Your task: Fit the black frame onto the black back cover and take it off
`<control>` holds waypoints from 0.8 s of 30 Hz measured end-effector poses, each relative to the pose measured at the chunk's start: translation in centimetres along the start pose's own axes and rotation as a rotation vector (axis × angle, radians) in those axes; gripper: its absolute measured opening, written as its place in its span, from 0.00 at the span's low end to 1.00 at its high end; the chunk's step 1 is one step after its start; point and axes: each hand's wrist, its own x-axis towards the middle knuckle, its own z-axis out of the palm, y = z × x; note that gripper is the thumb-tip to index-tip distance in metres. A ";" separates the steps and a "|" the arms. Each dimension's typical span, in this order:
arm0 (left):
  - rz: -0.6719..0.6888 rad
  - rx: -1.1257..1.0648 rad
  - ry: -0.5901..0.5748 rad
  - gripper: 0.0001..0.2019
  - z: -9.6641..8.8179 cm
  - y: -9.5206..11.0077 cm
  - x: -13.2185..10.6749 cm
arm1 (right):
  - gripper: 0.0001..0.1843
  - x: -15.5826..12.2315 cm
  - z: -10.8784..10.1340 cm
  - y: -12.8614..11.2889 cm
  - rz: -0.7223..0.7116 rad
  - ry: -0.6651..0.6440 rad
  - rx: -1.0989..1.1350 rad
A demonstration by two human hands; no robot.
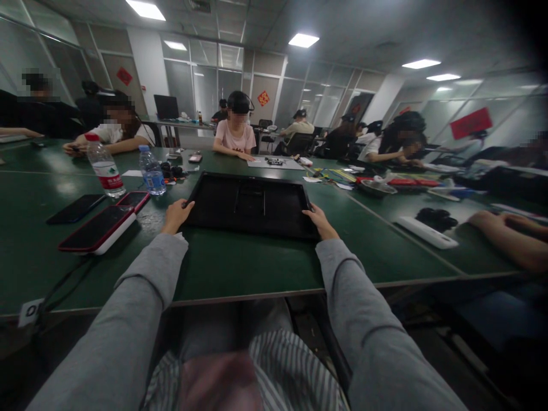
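A flat black monitor panel [250,202] lies back side up on the green table [240,265] straight ahead of me. My left hand [175,216] grips its near left corner, fingers curled over the edge. At the near right corner my right hand [319,222] holds the panel's edge the same way. Both arms wear grey sleeves and reach out from my lap.
Left of the panel lie three phones [97,228], [76,208], [134,199] and two water bottles [106,170], [152,171]. A white bar-shaped device [427,232] and a co-worker's forearm [511,240] sit at right. Several people sit around the far side.
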 end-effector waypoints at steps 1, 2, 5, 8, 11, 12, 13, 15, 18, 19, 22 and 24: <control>0.001 0.001 0.000 0.25 0.0 0.0 0.0 | 0.35 0.0 0.0 0.0 0.023 0.013 0.014; 0.002 0.001 -0.002 0.25 0.1 0.0 0.0 | 0.36 0.0 0.0 -0.1 0.053 0.023 0.036; 0.018 -0.006 -0.030 0.27 0.3 0.2 0.1 | 0.37 -0.3 -0.2 -0.4 0.074 0.033 0.084; 0.059 -0.066 -0.091 0.28 0.6 0.7 0.2 | 0.37 -0.5 -0.4 -0.6 0.036 0.068 0.082; 0.097 -0.157 -0.091 0.27 0.8 1.5 0.3 | 0.36 -0.3 -0.6 -0.3 -0.002 0.134 0.074; 0.094 -0.170 -0.066 0.27 0.8 1.7 0.3 | 0.36 -0.1 -0.7 -0.2 0.001 0.160 0.072; 0.083 -0.172 -0.036 0.26 0.7 1.9 0.2 | 0.37 0.0 -0.8 0.0 0.009 0.192 0.070; 0.049 -0.166 0.022 0.26 0.5 2.1 0.0 | 0.37 0.4 -1.0 0.3 0.024 0.272 0.064; 0.026 -0.164 0.048 0.27 0.0 2.2 -0.5 | 0.38 0.6 -1.5 0.6 0.052 0.408 0.038; 0.022 -0.160 0.040 0.27 -0.1 2.2 -0.7 | 0.40 0.5 -1.8 0.6 0.070 0.459 0.014; 0.015 -0.131 0.016 0.27 -0.4 2.3 -1.2 | 0.46 0.2 -2.7 0.6 0.157 0.629 -0.101; 0.008 -0.116 0.016 0.27 -0.4 2.3 -1.3 | 0.49 -0.1 -3.4 0.5 0.219 0.719 -0.161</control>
